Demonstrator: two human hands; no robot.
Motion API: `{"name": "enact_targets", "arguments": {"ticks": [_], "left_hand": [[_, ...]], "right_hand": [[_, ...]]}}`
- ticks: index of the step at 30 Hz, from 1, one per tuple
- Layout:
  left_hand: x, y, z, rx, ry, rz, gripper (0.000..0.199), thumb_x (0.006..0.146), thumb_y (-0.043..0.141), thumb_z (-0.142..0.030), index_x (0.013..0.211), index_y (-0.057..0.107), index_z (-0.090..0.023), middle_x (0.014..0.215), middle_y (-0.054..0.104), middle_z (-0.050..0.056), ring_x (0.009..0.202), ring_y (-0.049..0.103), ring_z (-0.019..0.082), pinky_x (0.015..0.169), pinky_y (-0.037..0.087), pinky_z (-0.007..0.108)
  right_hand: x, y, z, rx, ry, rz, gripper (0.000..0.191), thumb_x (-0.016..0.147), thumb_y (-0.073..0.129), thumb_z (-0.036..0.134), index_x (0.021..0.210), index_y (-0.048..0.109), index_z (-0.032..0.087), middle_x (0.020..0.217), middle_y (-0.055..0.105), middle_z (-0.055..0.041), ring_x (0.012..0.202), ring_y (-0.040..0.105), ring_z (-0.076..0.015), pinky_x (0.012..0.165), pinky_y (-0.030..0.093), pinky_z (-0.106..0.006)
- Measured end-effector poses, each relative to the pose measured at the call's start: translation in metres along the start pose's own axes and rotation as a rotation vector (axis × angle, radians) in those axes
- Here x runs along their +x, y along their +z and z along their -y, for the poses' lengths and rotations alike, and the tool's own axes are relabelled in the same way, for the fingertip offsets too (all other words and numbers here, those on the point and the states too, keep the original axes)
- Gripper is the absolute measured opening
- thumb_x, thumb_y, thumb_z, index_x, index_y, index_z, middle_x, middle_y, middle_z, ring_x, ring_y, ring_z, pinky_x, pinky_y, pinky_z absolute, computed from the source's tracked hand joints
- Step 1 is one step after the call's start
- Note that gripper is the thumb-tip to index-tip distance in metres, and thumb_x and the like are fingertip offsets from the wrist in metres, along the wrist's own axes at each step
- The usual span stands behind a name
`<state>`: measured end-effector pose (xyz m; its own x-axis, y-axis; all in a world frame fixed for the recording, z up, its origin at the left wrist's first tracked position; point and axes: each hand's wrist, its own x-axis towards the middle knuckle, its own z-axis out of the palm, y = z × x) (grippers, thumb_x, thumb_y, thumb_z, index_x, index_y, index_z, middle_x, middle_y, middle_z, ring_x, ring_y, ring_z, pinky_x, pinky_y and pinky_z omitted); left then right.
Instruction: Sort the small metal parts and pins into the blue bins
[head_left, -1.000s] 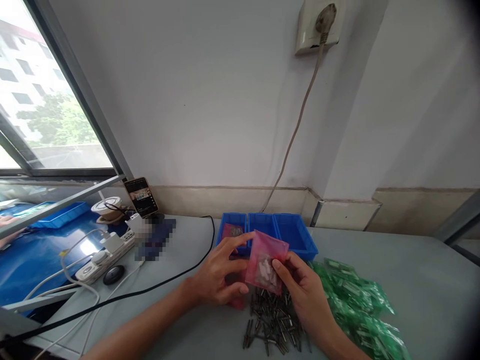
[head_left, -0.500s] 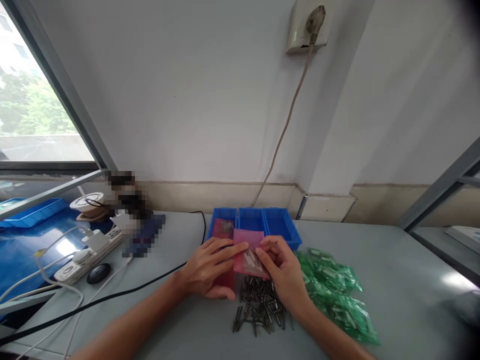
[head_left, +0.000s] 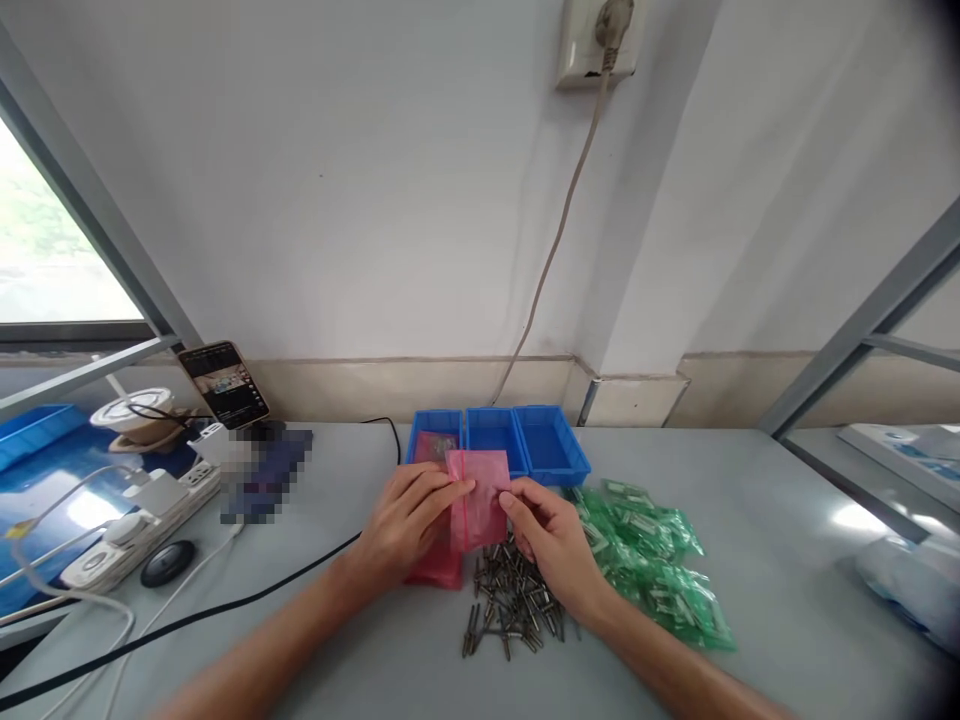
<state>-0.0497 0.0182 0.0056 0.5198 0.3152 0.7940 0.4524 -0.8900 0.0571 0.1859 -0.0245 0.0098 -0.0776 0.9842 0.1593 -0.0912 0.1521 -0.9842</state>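
Left fingers [head_left: 442,499], right fingers [head_left: 523,512]: pinching one pink bag [head_left: 485,515] | three blue trays [head_left: 555,450] | pins [head_left: 517,598]: perhaps dozens

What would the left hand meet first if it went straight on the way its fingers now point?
The rectangular light-pink plastic bag, which the left hand is touching. Past it, in the picture, comes the right hand, though depth is unclear.
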Motion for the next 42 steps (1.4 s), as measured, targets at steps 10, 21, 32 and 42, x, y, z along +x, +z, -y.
{"name": "enact_targets", "arguments": {"ticks": [10,21,32,42], "left_hand": [[0.015,0.002,-0.01,-0.285,-0.408,0.016,0.022,0.112,0.054,-0.031,0.101,0.068,-0.019,0.096,0.067,0.006,0.092,0.059,0.021,0.086,0.05,0.035],[0.019,0.001,-0.021,-0.418,-0.579,0.049,0.034,0.112,0.053,-0.035,0.092,0.074,-0.018,0.099,0.071,0.006,0.095,0.064,0.021,0.089,0.054,0.034],[0.015,-0.002,-0.018,-0.441,-0.512,0.065,0.03,0.111,0.053,-0.034,0.101,0.077,-0.018,0.129,0.066,0.012,0.117,0.063,0.024,0.101,0.054,0.038],[0.016,-0.009,-0.008,-0.268,-0.165,0.134,0.046,0.113,0.045,-0.046,0.107,0.081,-0.019,0.155,0.057,0.015,0.129,0.061,0.03,0.108,0.052,0.048]], "right_hand": [[-0.006,-0.011,0.01,-0.096,-0.055,0.059,0.042,0.109,0.051,0.055,0.115,0.085,0.03,0.12,0.069,-0.0065,0.073,0.057,-0.0173,0.068,0.051,-0.032],[0.0,-0.015,0.003,-0.221,-0.067,-0.002,0.027,0.1,0.066,0.044,0.115,0.084,0.03,0.112,0.08,-0.0064,0.098,0.07,-0.0278,0.084,0.055,-0.036],[-0.005,-0.015,0.001,-0.314,-0.138,-0.005,0.021,0.092,0.071,0.03,0.109,0.084,0.029,0.102,0.079,-0.0059,0.083,0.069,-0.0249,0.077,0.057,-0.034],[-0.007,-0.01,0.003,-0.197,-0.081,-0.063,0.016,0.09,0.075,0.037,0.1,0.083,0.027,0.095,0.077,-0.0067,0.079,0.068,-0.025,0.07,0.056,-0.034]]}}
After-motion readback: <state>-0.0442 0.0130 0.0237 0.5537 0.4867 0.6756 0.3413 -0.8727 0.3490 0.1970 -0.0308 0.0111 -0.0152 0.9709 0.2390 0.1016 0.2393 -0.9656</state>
